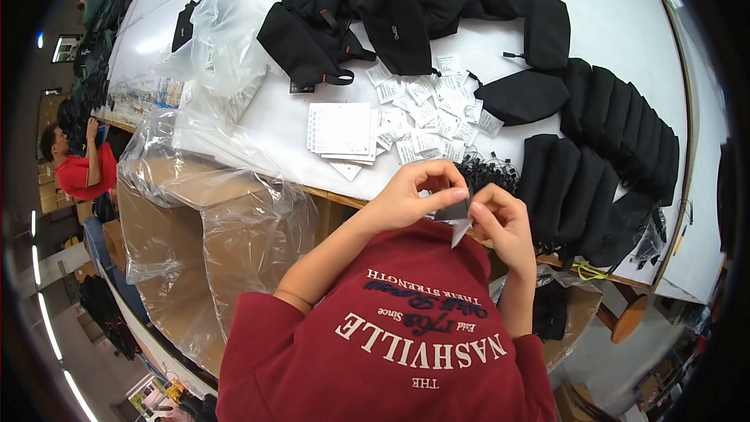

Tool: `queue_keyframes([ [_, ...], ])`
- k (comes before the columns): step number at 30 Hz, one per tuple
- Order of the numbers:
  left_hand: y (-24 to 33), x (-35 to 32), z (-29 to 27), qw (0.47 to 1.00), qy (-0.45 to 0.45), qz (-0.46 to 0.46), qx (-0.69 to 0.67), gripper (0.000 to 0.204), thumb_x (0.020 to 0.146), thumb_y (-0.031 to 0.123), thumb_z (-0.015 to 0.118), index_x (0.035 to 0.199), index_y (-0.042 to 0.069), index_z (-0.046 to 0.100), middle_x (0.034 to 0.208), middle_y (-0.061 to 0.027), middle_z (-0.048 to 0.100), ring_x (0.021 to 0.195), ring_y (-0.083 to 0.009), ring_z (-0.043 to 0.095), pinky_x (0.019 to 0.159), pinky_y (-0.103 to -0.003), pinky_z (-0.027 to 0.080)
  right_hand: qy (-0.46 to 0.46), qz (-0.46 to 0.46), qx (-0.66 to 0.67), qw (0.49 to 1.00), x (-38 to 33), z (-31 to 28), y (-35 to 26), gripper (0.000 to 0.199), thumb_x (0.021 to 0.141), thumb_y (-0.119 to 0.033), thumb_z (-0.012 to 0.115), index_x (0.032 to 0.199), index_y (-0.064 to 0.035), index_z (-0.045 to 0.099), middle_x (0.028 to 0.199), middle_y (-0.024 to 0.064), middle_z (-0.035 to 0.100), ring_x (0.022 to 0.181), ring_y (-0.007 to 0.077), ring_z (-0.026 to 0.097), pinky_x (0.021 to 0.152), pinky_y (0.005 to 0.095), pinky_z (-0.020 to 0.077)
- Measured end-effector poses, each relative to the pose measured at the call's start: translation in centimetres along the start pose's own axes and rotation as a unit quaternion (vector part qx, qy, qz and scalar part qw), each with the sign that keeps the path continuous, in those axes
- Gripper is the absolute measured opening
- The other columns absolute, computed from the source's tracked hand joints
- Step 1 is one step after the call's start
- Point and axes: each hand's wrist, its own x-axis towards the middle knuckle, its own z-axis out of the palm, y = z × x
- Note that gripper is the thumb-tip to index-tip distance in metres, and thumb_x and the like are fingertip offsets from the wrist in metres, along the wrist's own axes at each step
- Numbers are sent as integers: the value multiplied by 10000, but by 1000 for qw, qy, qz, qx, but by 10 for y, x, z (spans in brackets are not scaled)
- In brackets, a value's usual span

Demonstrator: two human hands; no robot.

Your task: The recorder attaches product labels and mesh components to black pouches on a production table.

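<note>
Black flat rectangular tag (451, 212) is just off the white worktop (625, 23)'s near edge, pinched in the left hand (406, 194); the right hand (508, 223) closes beside a white paper label (461, 233), its hold unclear. Fingertip pinching presumably suits thin pieces.

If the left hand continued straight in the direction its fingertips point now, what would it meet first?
The left hand would probably meet the right hand first, at its fingertips; how the two stand in depth is hard to judge.
</note>
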Motion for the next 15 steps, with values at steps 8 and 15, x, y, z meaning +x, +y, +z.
queue_keyframes([
  [8, 0, 18, -48, 922, 179, 148, 311, 195, 809, 86, 686, 988, 45, 621, 982, -76, 597, 895, -174, 574, 781, -280, 450, -4, 13, -4, 1000, 11, 7, 6, 124, 910, -107, 605, 848, -7, 565, 552, -29, 516, 493, 23, 436, 472, 186, 314],
  [15, -9, 21, -160, 600, 480, 107, 631, 455, 705, 14, 697, 1118, 199, 653, 1407, -151, 378, 1271, -345, 390, 1000, -408, 374, -36, 12, 40, 998, 7, 10, 6, 98, 900, -96, 620, 865, -10, 588, 636, -26, 538, 535, 26, 448, 492, 189, 340],
])
